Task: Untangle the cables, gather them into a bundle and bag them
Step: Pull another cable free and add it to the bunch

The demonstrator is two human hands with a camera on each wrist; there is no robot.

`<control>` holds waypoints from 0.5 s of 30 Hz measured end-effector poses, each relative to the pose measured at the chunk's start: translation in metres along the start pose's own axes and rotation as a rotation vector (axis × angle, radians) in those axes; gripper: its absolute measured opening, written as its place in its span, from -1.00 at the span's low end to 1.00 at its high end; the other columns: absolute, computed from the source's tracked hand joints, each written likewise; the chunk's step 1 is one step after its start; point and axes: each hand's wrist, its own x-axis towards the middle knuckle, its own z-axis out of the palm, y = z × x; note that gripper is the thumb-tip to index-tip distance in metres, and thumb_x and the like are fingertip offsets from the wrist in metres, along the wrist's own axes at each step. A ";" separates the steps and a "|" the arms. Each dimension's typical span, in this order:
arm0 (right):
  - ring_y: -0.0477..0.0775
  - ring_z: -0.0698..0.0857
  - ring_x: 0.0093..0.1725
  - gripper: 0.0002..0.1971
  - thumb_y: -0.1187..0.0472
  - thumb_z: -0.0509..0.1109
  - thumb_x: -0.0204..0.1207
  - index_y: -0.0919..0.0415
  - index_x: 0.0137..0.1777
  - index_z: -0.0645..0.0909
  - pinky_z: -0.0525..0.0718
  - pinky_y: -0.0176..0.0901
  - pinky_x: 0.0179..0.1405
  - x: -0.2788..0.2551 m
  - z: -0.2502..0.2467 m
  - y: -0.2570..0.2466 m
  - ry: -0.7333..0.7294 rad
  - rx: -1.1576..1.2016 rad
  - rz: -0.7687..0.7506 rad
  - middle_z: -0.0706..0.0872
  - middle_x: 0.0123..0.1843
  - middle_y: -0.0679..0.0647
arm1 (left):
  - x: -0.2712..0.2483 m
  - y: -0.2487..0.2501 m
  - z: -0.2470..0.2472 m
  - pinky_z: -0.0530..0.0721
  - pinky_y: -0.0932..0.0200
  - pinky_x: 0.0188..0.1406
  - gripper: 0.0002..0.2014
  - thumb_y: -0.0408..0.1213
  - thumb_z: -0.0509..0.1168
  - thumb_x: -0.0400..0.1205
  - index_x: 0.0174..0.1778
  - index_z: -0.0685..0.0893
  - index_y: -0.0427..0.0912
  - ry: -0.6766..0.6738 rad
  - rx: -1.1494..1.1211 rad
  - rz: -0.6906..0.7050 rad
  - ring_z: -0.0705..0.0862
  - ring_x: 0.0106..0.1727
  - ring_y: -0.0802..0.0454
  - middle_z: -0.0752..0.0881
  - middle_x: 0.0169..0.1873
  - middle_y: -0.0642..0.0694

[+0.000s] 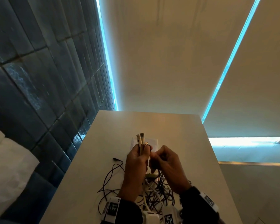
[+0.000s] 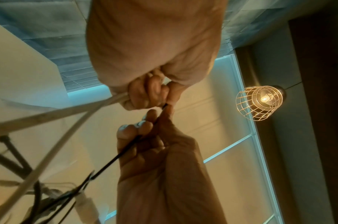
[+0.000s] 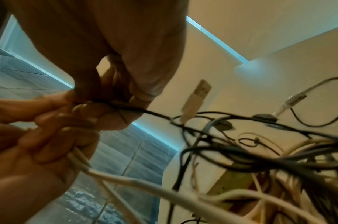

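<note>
Both hands raised above the worktop (image 1: 176, 126) in the head view: left hand (image 1: 137, 165) curled round a bunch of pale cables (image 1: 140, 143), USB plugs poking up past the fingers; right hand (image 1: 166, 165) close beside it, fingers bent inward, grip hidden from here. Below the wrists, a tangle of dark and white cables (image 1: 153, 193) spread on the worktop, one black lead trailing off to the left; a white flat packet (image 1: 152, 143) lay behind the hands. From the left wrist: left hand (image 2: 151, 63) closed on white cables (image 2: 55, 115), right hand (image 2: 156, 145) pinching a thin black cable (image 2: 124, 154) between thumb and fingertips, the two hands nearly touching; a caged lamp (image 2: 260, 103) glowed overhead. From the right wrist: right hand (image 3: 126, 63) gripped the black cable (image 3: 156, 113), left hand (image 3: 36, 133) held white cables (image 3: 145, 186); the tangle (image 3: 260, 159) hung blurred to the right.
</note>
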 end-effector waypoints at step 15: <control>-0.07 0.46 -0.47 -0.84 0.27 0.33 0.62 0.34 -0.14 0.66 0.45 -0.28 -0.47 0.000 0.001 0.000 -0.009 -0.098 -0.097 0.61 -0.45 0.00 | 0.004 0.003 0.006 0.28 0.32 -0.65 -0.70 -0.17 0.11 0.75 -0.24 0.60 -0.19 0.001 0.036 0.067 0.29 -0.64 0.23 0.39 -0.64 0.09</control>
